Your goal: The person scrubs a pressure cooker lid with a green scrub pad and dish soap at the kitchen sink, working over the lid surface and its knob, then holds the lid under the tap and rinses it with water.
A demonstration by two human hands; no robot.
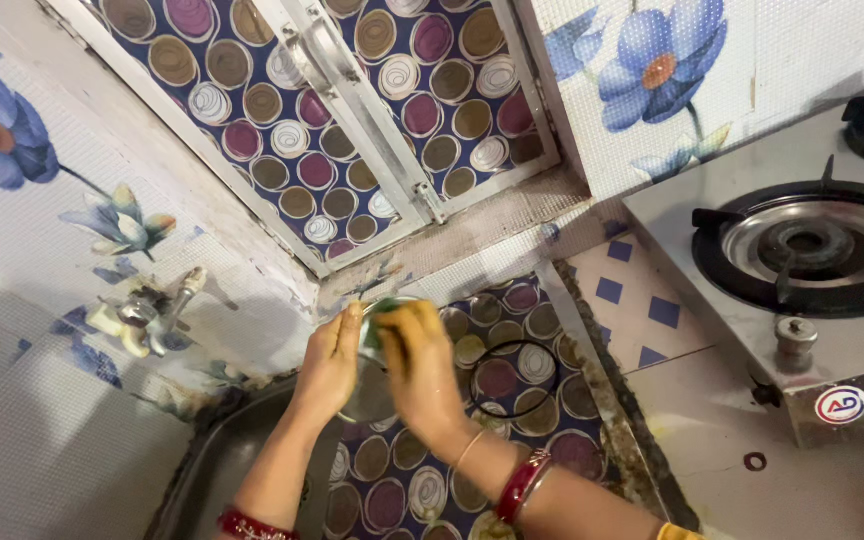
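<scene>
Covering the walls: tile sheets printed with blue flowers point(652, 60), meeting at a corner window with a metal frame point(352, 110) and panes lined in a ringed-circle pattern. Spread over the table point(712, 420) below the window: a mat point(512, 340) in the same circle print, running from the sill towards the near edge, with a thin dark ring point(517, 378) lying on it. Standing at the right end of the table: a steel gas stove point(802, 260) with a black burner grate and a round knob at its front. Sunk at the left end: a grey steel sink point(217, 460), with a tap point(152, 315) on the wall above it. Held over the sink's right rim, where sink and mat meet: a small steel bowl point(370, 385), tilted on edge. Left hand point(330, 365) cupped around the bowl's left side, fingers curled over its rim. Right hand point(420, 370) closed on a green scrub pad point(384, 318), pressing it against the bowl's upper rim; fingers stained yellow. Red bangles point(522, 485) on both wrists.
</scene>
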